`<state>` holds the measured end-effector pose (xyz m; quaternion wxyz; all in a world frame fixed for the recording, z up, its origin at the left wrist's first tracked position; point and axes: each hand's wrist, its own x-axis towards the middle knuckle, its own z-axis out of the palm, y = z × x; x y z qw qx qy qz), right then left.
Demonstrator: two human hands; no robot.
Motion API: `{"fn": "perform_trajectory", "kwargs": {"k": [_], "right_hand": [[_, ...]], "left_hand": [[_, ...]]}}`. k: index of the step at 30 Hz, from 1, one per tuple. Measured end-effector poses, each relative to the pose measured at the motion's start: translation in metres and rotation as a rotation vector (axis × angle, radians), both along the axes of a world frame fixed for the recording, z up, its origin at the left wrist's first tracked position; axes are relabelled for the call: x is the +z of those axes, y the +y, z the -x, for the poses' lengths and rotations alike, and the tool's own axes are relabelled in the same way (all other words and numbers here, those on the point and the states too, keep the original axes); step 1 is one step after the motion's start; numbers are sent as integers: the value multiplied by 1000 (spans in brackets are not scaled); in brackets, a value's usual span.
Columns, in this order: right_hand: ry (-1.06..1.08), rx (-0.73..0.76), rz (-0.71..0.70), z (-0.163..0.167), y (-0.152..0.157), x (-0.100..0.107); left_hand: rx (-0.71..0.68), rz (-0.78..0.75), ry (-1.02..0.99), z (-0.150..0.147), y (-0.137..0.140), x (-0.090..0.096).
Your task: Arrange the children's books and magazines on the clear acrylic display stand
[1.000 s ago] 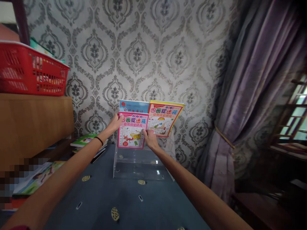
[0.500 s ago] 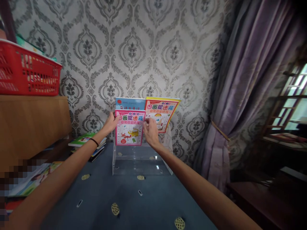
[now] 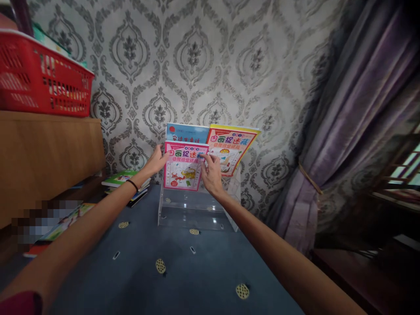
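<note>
A pink-bordered picture book (image 3: 183, 173) stands upright on a clear acrylic rack (image 3: 193, 216), facing me. My left hand (image 3: 157, 161) grips its upper left edge, the thumb on the front cover. On the other side, my right hand (image 3: 211, 174) pinches the book's upper right edge with thumb and fingers. Behind it on the upper part of the rack are a blue book (image 3: 188, 131), mostly covered by the pink one, and a yellow-and-red picture book (image 3: 232, 148), which leans to the right and is partly hidden by my right hand.
Several books (image 3: 123, 178) lie stacked on the dark blue patterned tablecloth (image 3: 177, 280) left of the rack. More books (image 3: 70, 221) are at the far left, below a wooden cabinet (image 3: 49, 153) bearing a red basket (image 3: 49, 78). A purple curtain (image 3: 331, 153) hangs at the right.
The camera view has shifted, so the scene sits slightly higher and further right. My right hand has moved up the pink book's right edge towards its top corner. The left hand keeps its hold.
</note>
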<state>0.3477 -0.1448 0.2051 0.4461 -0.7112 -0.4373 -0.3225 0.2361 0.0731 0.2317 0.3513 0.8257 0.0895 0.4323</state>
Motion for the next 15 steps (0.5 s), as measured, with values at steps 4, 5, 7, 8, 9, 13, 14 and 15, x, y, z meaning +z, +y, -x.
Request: {"fn": "perform_trajectory", "kwargs": {"k": [4,5,7,8,9,13,14,15], "right_hand": [[32,33,20,-3,-1,-3],[46,38,28,-4,-1,-4],[108,33,53,-8,0,-7],[152,22,67,-12,1,-9],[200,4,81,-15,3,-11],[319,-76,132,-32,10,-21],[330,-82,150,-36,11,-23],[337,-81,172,-40,12,-24]], "left_hand": [[43,-37,12,3,1,-2],[66,-49,22,5,0,-2],[122,-72,63,8,-3,-1],[149,-83,92,10,-5,0],[173,-95,122,11,-7,1],[232,-142,203,14,-13,4],[239,-147,212,14,-14,5],[243,-148,219,13,-14,5]]}}
